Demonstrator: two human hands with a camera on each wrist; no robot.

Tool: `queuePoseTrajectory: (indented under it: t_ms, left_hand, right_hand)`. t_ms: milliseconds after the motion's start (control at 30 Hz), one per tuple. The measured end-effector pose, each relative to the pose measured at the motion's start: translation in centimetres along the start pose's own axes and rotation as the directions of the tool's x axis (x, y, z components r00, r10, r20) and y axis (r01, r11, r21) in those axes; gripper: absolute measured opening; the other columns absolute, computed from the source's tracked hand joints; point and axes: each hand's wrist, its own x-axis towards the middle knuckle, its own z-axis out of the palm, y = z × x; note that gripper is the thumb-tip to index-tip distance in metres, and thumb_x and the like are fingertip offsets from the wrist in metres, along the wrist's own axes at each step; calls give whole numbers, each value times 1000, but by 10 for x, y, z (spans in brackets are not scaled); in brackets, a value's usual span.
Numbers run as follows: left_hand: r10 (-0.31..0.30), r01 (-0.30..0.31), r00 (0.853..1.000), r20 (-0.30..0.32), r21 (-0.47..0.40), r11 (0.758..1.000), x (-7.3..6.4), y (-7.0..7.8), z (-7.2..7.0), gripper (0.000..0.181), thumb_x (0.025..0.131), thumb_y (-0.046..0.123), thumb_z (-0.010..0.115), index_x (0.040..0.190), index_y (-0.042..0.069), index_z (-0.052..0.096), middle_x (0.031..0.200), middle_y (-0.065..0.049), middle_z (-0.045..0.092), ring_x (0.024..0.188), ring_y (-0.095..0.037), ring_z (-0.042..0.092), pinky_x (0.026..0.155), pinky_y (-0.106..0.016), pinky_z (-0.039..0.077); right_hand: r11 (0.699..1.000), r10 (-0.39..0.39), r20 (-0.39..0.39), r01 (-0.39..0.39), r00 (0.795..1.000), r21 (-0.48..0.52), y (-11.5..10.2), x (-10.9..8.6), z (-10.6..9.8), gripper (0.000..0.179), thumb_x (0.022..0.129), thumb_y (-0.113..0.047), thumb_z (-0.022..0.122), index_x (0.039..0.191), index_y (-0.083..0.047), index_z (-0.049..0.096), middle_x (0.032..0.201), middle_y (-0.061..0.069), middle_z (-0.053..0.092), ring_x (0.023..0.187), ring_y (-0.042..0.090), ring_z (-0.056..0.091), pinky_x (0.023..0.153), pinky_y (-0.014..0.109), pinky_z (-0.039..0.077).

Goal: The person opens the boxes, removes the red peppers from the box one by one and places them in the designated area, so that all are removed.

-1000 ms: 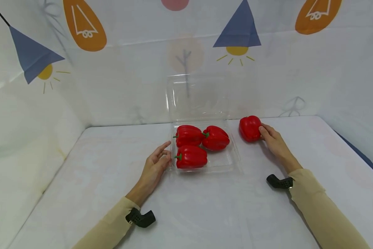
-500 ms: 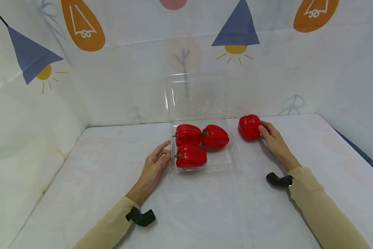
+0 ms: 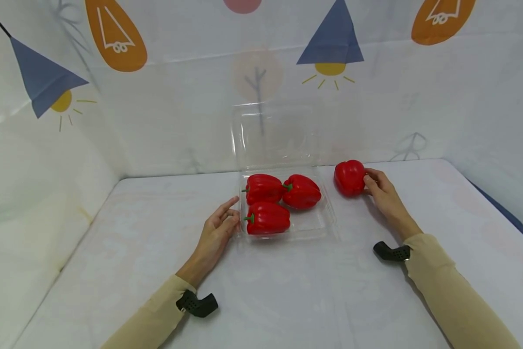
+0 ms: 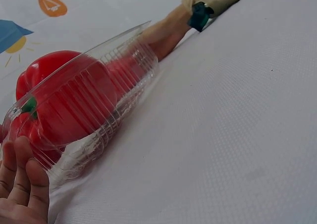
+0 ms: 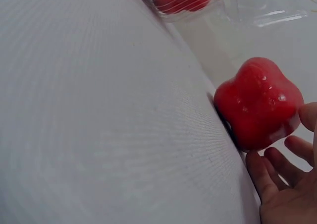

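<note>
In the head view my left hand (image 3: pixel 215 238) lies at the left side of a clear plastic clamshell box (image 3: pixel 311 225). Its loosely bent fingers touch the wall of the box, as the left wrist view also shows. Inside lie red bell peppers with green stems: one at the back left (image 3: pixel 263 189), one at the back right (image 3: pixel 302 192) and one at the front left (image 3: pixel 268 218). Right of the box, another red bell pepper (image 3: pixel 349 178) rests on the table. My right hand (image 3: pixel 385 196) is at its right side, thumb and relaxed fingertips lightly against it (image 5: pixel 260 102).
The box's clear lid (image 3: pixel 279 135) stands raised against the white printed back sheet (image 3: pixel 178 111). A white cloth covers the table (image 3: pixel 287 295). Sheets also hang at the left and right sides. Each sleeve cuff carries a small black device (image 3: pixel 197 304).
The view has shifted slightly. My right thumb eases back a little from the loose bell pepper; the left hand, the box and the peppers in it stay put.
</note>
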Motion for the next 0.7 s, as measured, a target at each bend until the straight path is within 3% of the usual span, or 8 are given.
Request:
queuePoseTrajectory:
  t_ms: [167,300,433,700]
  left_hand:
    - [4,-4,1000,7,17,1000,-1,1,0,52,96,9,50,145,8,33,95,3,50,78,-7,51,72,-15,45]
    - [3,-4,1000,11,17,1000,-2,1,0,52,96,9,50,145,8,33,95,3,50,78,-7,51,72,-15,45]
    - [5,-5,1000,11,14,1000,-2,1,1,52,96,9,50,145,8,34,95,2,50,78,-7,51,72,-14,45]
    - [3,-3,1000,7,18,1000,-2,0,0,52,96,9,50,145,8,33,96,3,50,79,-6,50,72,-14,45]
  right_hand:
    - [990,-13,-103,27,995,141,1,0,0,49,102,-33,35,142,-4,33,132,12,46,105,1,48,77,6,46]
    - [955,-23,-211,84,977,286,0,-2,0,28,99,-27,46,120,-9,51,104,-3,57,91,2,56,71,10,50]
    - [948,-35,-296,125,955,292,-5,-3,0,14,96,-25,53,100,-13,58,83,-8,59,76,6,55,67,10,49]
    - [925,-127,-364,243,923,292,-15,-3,0,9,94,-16,55,92,-10,60,73,-6,58,66,10,51,62,14,44]
